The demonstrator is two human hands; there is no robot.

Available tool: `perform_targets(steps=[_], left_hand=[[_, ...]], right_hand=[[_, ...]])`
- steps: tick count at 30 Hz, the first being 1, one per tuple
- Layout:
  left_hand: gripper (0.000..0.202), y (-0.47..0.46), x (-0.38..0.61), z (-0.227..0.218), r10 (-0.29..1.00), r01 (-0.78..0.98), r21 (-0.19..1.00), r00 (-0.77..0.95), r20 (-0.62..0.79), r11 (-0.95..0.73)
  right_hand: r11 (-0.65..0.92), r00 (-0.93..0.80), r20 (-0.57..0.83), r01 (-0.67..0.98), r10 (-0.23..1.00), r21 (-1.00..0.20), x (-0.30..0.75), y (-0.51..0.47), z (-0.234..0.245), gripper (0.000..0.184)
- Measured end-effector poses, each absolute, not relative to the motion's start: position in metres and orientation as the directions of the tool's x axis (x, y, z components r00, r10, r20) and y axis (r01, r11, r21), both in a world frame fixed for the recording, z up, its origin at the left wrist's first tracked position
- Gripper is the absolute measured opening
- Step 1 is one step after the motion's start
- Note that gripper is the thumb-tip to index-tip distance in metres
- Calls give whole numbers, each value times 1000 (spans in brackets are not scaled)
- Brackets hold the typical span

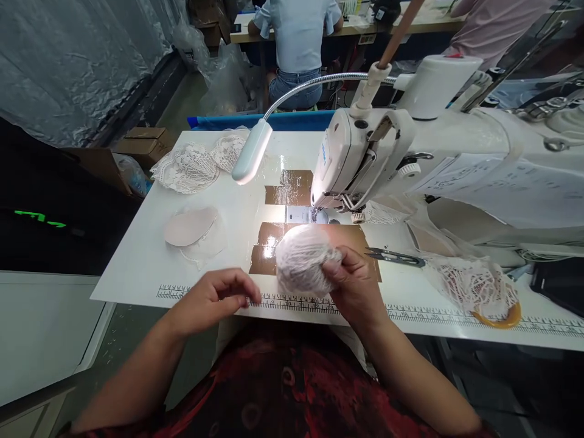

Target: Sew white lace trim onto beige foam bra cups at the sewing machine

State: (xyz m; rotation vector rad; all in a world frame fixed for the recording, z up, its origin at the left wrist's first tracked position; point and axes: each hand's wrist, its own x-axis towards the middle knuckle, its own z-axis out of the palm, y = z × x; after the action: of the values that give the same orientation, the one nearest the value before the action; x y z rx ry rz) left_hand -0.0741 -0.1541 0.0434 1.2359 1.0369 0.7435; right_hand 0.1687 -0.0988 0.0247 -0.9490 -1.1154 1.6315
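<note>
My right hand (358, 289) pinches the right edge of a white lace bra cup (302, 260) between thumb and fingers. The rounded cup is held over the brown tape in front of the sewing machine (347, 158), and its underside is hidden. To its left, my left hand (221, 295) hovers by the table's front edge, apart from the cup. Its fingers are loosely bent, with a gap to the thumb and nothing between them. Thread snips (396, 257) lie to the right of my right hand.
White lace pieces (191, 167) lie at the table's back left, with a beige pad and mesh piece (191, 228) nearer. A lamp (252, 152) overhangs the middle. At right are more lace (479, 286) and an orange ring (508, 317). A person (298, 42) sits beyond.
</note>
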Motion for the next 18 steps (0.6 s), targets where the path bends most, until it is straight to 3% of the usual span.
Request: perform_targets(steps=[2,4,9,13,18], left_hand=[[45,-148,-74,52,955,137,991,295,-37,-4],[66,-142,-67,57,952,226,967,303,49,-122],[24,-135,-47,53,887,257,965,435,-156,44],[21,-137,-43,51,879,221,974,454,-146,48],[23,-134,-45,56,876,214,976,460,-146,50]], right_hand=[[-169,-415,-85,-170,906,-971,166,-104,31,23],[-115,-508,-56,-86,859,-990,162,-109,38,17],[207,-497,130,102,858,-973,157,-113,44,8],[373,-418,266,197,868,-907,157,-111,43,12],[364,-358,270,227,894,-903,156,-109,45,14]])
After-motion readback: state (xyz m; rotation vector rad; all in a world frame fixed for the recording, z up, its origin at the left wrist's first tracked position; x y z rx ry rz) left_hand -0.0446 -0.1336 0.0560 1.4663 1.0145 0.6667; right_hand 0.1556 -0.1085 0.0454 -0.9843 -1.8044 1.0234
